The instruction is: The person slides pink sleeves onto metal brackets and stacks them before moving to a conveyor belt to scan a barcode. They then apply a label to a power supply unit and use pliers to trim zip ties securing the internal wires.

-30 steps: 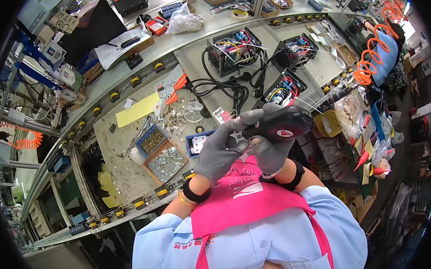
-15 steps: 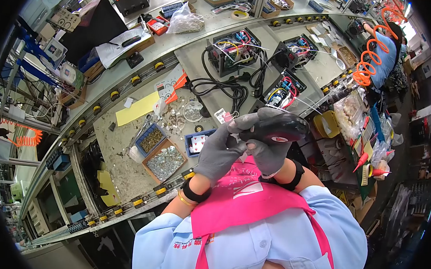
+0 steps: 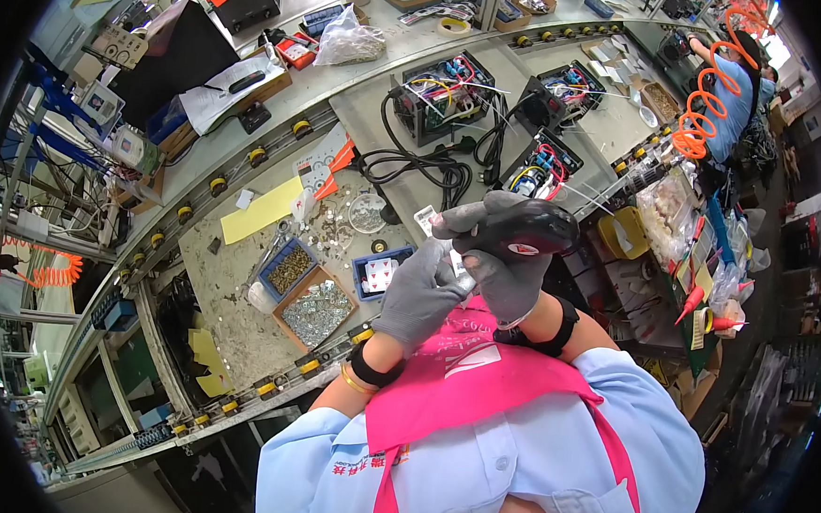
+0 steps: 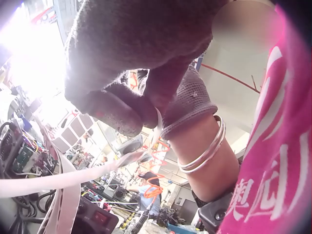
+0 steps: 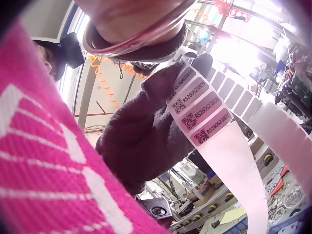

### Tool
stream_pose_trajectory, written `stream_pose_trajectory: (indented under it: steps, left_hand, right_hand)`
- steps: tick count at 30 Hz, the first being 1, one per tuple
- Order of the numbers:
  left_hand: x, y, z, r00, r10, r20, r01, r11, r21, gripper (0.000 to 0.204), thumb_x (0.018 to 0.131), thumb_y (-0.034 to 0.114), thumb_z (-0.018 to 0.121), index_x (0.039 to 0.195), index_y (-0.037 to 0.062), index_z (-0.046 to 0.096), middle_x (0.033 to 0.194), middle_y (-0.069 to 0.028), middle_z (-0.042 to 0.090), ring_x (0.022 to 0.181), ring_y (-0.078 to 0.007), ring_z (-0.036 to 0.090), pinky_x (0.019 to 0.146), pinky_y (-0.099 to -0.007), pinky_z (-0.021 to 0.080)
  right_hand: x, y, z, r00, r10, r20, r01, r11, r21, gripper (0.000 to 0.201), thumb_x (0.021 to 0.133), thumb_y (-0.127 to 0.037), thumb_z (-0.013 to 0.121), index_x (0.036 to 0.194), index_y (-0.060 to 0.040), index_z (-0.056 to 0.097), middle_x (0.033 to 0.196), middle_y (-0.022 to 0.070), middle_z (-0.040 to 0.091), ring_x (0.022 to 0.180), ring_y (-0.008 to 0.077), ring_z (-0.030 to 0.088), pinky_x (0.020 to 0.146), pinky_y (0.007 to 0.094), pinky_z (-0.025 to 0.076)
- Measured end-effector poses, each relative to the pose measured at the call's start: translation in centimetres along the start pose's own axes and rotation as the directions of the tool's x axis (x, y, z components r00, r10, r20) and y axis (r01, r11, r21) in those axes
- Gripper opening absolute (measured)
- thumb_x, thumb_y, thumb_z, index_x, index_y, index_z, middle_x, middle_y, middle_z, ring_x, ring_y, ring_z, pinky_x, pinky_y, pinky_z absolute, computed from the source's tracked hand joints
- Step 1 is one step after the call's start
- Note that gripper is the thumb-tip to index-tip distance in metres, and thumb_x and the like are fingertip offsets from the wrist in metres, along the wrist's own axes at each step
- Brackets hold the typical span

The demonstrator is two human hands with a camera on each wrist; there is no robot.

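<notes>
Between the hands hangs a white label strip; in the right wrist view the strip shows QR codes and printed numbers, and in the left wrist view it curls loosely. The gloved left hand pinches the strip between thumb and fingers. Beside it, the gloved right hand grips a rounded black object bearing a small red and white sticker, its thumb close to the strip. How the right fingers lie beneath the black object is hidden.
Open metal units with wires and coiled black cables lie beyond the hands. A blue tray of cards and a box of small metal parts are left of the hands. Another person in blue stands far right.
The black object and right hand have shifted slightly left. The left fingers have changed position, and more of the white strip shows between the hands.
</notes>
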State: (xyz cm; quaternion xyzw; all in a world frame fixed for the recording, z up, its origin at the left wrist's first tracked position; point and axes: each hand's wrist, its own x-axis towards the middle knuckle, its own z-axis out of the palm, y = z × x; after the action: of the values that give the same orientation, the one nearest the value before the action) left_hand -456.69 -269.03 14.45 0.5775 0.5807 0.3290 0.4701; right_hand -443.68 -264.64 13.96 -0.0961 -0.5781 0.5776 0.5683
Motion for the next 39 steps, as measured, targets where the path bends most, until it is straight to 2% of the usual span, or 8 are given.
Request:
stream_pose_trajectory:
  steps: [10,13,19,22,26,32,36,39]
  left_hand:
    - [0.8,-1.7,0.6,0.999,0.042,-0.020,-0.045,0.976,-0.214,0.055,0.073,-0.006,0.066,0.124,0.0035,0.047,0.104,-0.0024,0.056,0.091,-0.0088,0.054,0.078,-0.0216,0.045]
    - [0.7,-1.1,-0.1,1.000,-0.024,0.000,0.023,0.974,-0.225,0.052,0.075,-0.005,0.066,0.123,0.0037,0.048,0.107,-0.0021,0.056,0.088,-0.0065,0.055,0.073,-0.0186,0.045]
    - [1.2,-1.9,0.7,0.933,0.172,-0.316,-0.256,0.934,-0.248,0.050,0.075,-0.004,0.066,0.122,0.0056,0.051,0.110,-0.0020,0.058,0.071,-0.0020,0.048,0.065,-0.0174,0.045]
    - [0.8,-1.7,0.6,0.936,0.166,-0.310,-0.221,0.964,-0.150,0.048,0.079,0.005,0.067,0.124,0.0051,0.050,0.103,-0.0045,0.061,0.082,-0.0081,0.058,0.072,-0.0215,0.048]
    - [1.0,-2.6,1.3,0.906,0.275,-0.321,-0.288,0.958,0.007,0.050,0.078,0.005,0.068,0.124,0.0045,0.049,0.105,-0.0045,0.060,0.087,-0.0114,0.058,0.078,-0.0243,0.048]
    - [0.7,-2.9,1.2,0.971,0.025,-0.237,-0.176,0.743,-0.645,0.050,0.078,0.003,0.067,0.124,0.0037,0.048,0.115,-0.0076,0.057,0.100,-0.0143,0.056,0.087,-0.0272,0.046]
    - [1.9,-2.1,1.1,0.921,-0.260,-0.291,-0.086,0.592,-0.802,0.033,0.082,0.002,0.064,0.113,0.0030,0.056,0.104,-0.0050,0.061,0.092,-0.0114,0.058,0.083,-0.0241,0.047]
    - [3.8,-5.0,2.4,0.912,-0.200,-0.357,-0.233,0.464,-0.855,0.019,0.086,0.009,0.062,0.103,0.0013,0.060,0.097,-0.0056,0.065,0.084,-0.0097,0.059,0.073,-0.0226,0.049]
  right_hand:
    - [0.8,-0.5,0.5,0.984,0.071,-0.166,-0.071,0.997,0.004,0.054,0.081,-0.004,0.063,0.126,-0.0044,0.032,0.106,0.0162,0.058,0.096,0.0270,0.061,0.084,0.0404,0.051]
    - [2.1,-1.1,0.3,0.878,0.058,-0.476,-0.151,0.975,-0.160,0.053,0.086,-0.014,0.059,0.131,-0.0072,0.029,0.100,0.0148,0.059,0.084,0.0194,0.063,0.071,0.0318,0.054]
    - [0.7,1.8,-5.0,0.997,0.074,-0.011,-0.053,0.587,-0.808,0.030,0.083,-0.016,0.062,0.111,-0.0063,0.058,0.094,0.0069,0.053,0.082,0.0118,0.054,0.071,0.0252,0.045]
    - [-0.1,1.5,-3.6,0.871,0.451,-0.195,-0.486,0.731,-0.480,0.018,0.077,-0.016,0.069,0.089,-0.0029,0.066,0.098,0.0088,0.052,0.091,0.0174,0.053,0.082,0.0302,0.043]
    - [-0.9,2.7,-3.2,0.871,0.441,-0.218,-0.485,0.844,-0.229,0.019,0.073,-0.018,0.071,0.086,-0.0052,0.066,0.095,0.0094,0.051,0.088,0.0178,0.053,0.080,0.0299,0.043]
    - [-1.1,1.8,-3.9,0.979,0.206,0.001,-0.125,0.596,-0.793,0.015,0.072,-0.015,0.069,0.082,-0.0055,0.065,0.084,0.0156,0.057,0.081,0.0297,0.055,0.078,0.0363,0.045]
    - [-0.6,2.0,-2.2,0.996,0.043,0.084,0.052,0.498,-0.865,0.018,0.062,-0.015,0.073,0.076,-0.0064,0.067,0.093,0.0197,0.061,0.085,0.0366,0.060,0.081,0.0433,0.047]
    - [-0.2,1.7,-0.9,0.996,0.009,0.090,0.079,0.402,-0.912,0.015,0.064,-0.019,0.070,0.074,-0.0087,0.065,0.088,0.0157,0.057,0.076,0.0342,0.057,0.065,0.0422,0.043]
